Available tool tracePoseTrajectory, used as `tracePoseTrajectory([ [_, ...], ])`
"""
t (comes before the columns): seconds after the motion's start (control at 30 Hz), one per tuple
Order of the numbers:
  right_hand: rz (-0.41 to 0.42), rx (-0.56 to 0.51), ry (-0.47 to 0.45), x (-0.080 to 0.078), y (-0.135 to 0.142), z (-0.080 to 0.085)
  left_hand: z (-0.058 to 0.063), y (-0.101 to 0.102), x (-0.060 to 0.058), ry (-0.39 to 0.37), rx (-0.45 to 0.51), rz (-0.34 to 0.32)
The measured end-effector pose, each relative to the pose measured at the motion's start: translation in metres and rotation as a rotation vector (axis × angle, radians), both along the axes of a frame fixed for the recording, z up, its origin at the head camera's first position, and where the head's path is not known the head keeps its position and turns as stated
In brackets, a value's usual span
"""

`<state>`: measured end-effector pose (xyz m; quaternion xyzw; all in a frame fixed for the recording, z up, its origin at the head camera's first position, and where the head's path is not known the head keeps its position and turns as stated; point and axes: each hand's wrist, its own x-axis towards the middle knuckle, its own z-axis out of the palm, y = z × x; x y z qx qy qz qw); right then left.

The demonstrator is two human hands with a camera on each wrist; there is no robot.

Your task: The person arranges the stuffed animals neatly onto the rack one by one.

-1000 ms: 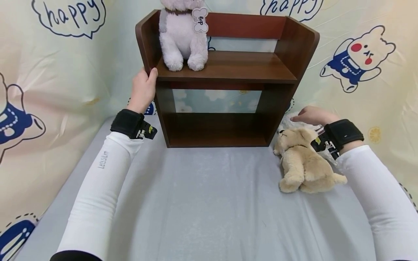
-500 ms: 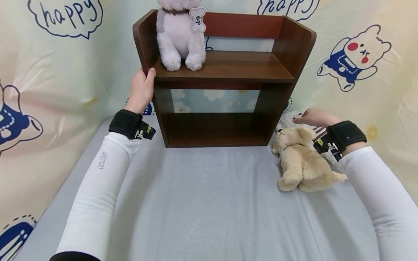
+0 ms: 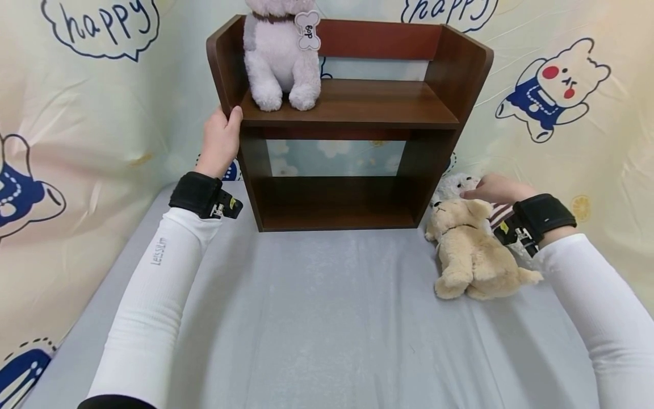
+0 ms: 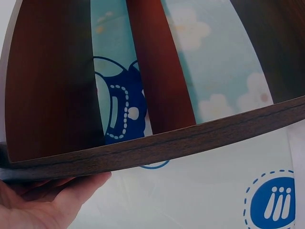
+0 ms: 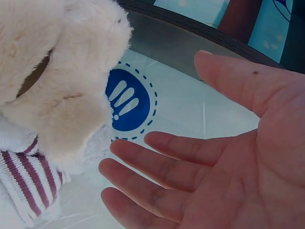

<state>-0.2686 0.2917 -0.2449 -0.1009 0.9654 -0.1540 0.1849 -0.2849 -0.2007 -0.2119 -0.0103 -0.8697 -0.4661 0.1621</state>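
Note:
My left hand (image 3: pixel 221 142) grips the left side panel of a dark brown two-tier bookshelf (image 3: pixel 357 105), thumb at its front edge; the left wrist view shows the fingers (image 4: pixel 81 195) against that panel. My right hand (image 3: pixel 499 189) is spread over a white plush toy (image 3: pixel 452 186) in a striped knit garment (image 5: pixel 33 181), mostly hidden behind a beige plush dog (image 3: pixel 472 255). In the right wrist view the palm is bare and the fingers point towards the toys. A pale plush dog (image 3: pixel 283 62) with a bone-shaped tag sits on the upper shelf at the left.
The bookshelf stands at the back of a table with a grey cloth (image 3: pixel 327 318). Behind it hangs a printed curtain (image 3: pixel 562 170). Both plush toys on the table lie close by the shelf's right side panel (image 3: pixel 462 79).
My right hand has shifted slightly right and down, uncovering more of the white plush toy's face. The left hand keeps its grip on the bookshelf. The head view has drifted slightly.

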Motion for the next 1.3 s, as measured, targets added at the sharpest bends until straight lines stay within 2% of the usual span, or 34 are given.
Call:
tracePoseTrajectory([
  [0.8, 0.013, 0.040, 0.025, 0.003, 0.005, -0.007, -0.001, -0.001, 0.001, -0.015, -0.011, 0.010],
  [1.03, -0.038, -0.030, -0.101, 0.003, 0.009, -0.013, 0.000, 0.000, 0.001, -0.006, -0.017, 0.023],
  [1.13, -0.036, -0.008, -0.138, 0.002, 0.010, -0.018, -0.001, 0.000, 0.001, -0.004, -0.013, 0.024],
  [1.3, -0.016, 0.034, -0.146, 0.002, 0.013, -0.027, -0.001, 0.000, 0.001, 0.006, -0.013, 0.022],
])
